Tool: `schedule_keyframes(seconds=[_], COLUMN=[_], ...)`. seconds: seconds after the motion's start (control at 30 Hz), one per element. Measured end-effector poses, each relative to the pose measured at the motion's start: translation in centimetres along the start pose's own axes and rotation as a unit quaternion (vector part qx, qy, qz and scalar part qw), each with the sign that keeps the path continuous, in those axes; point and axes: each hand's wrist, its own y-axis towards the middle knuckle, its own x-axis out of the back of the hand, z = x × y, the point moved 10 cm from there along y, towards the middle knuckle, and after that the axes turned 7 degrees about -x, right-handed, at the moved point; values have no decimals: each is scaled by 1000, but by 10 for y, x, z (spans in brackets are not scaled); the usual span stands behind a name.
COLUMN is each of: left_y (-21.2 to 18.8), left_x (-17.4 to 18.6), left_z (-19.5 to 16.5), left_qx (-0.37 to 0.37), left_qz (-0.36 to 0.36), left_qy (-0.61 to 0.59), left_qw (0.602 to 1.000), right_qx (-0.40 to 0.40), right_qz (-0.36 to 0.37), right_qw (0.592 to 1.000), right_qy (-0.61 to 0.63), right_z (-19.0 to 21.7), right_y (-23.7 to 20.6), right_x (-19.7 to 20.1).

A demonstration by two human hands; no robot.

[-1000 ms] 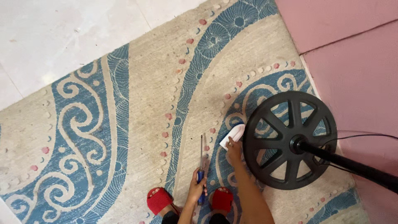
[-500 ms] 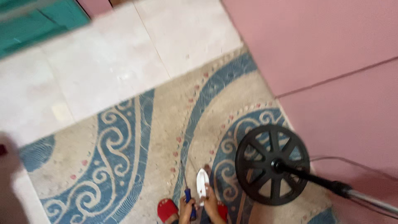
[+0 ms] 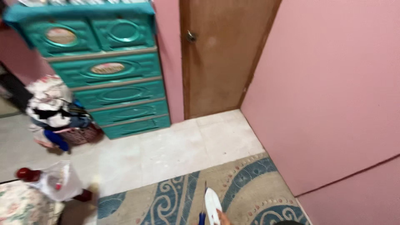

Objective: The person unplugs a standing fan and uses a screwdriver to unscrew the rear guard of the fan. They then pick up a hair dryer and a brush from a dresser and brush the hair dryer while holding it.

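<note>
scissors point(image 3: 203, 204) with a blue handle are seen at the very bottom edge of the view, blades pointing up and away over the patterned rug point(image 3: 166, 200). just beside them, touching or nearly so, a white pointed piece of paper point(image 3: 213, 204) is held upright. only a sliver of one hand point(image 3: 223, 217) is shown at the frame's lower border, under the paper, so the paper appears to be pinched from below by that hand; whether it is the left or the right cannot be told, and the closure of the fingers around either thing cannot be made out. the other hand is cut off by the frame.

both things are kept low and close to the body, which fits the raised view: the floor and walls are taken in rather than the work. the blades are kept narrow, seemingly closed or nearly closed, though blur prevents certainty.

farther off, a teal plastic drawer chest point(image 3: 108, 71) is stood against the pink wall point(image 3: 333, 91), next to a brown wooden door point(image 3: 221, 54). a heap of clothes over a basket point(image 3: 58, 112) is set on the pale tiled floor point(image 3: 175, 150) at the chest's foot. a clear plastic bag point(image 3: 58, 181) and a red-capped object point(image 3: 26, 173) are seen at lower left, well apart from the scissors.
</note>
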Motion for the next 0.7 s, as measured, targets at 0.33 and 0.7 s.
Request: schedule_keyframes(seconds=[0.33, 0.7], left_y=[-15, 23], left_x=[-1, 6], left_z=[-205, -563], left_qx=[-163, -502], left_qz=[-10, -182], left_qy=[56, 233], left_qw=[985, 813], right_qx=[106, 239], right_qz=[14, 32], right_qw=[994, 970], right_qy=[-34, -4], right_z=[172, 400], right_y=[57, 197], right_x=[-66, -168])
